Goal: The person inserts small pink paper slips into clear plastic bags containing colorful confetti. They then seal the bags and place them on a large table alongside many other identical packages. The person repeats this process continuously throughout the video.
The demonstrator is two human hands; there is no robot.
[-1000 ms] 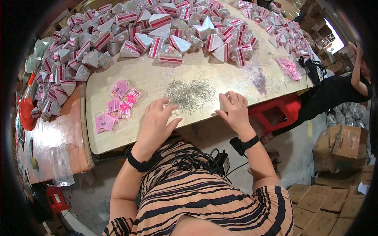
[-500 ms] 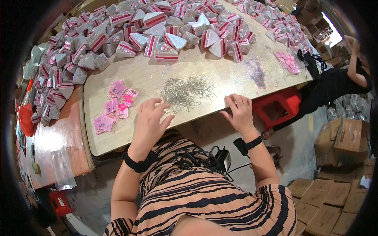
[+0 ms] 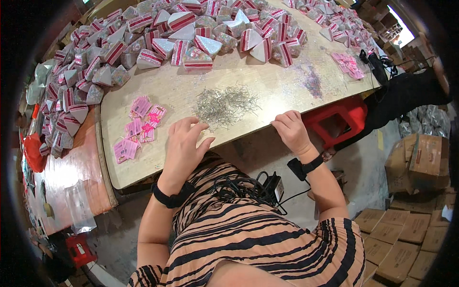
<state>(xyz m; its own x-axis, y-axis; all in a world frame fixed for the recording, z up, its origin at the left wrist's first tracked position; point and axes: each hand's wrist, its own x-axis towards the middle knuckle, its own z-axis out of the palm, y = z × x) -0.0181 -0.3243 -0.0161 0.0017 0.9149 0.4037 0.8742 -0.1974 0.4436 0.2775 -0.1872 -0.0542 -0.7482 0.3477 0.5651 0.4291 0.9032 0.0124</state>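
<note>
A loose heap of thin silvery metal pins [image 3: 225, 106] lies on the pale wooden table [image 3: 267, 91]. Beside its near left side, my left hand [image 3: 185, 146] hovers over or rests on the table edge, fingers and thumb apart and nothing in it. At the front edge, right of the heap, is my right hand [image 3: 292, 133]. Its fingers are curled and pressed to the thumb; anything between them is hidden. Small pink printed cards [image 3: 139, 126] lie in a loose group left of my left hand.
Wedge-shaped, cake-slice-like pieces [image 3: 198, 58] in white and red are piled along the back and left. More pink cards [image 3: 348, 65] lie far right, near a person in black [image 3: 406, 103]. A red stool [image 3: 337, 122] and cardboard boxes [image 3: 418, 160] stand to the right.
My right hand has gone from fingers and thumb spread to closed together, staying by the table edge. My left hand has barely moved. The view has shifted slightly.
</note>
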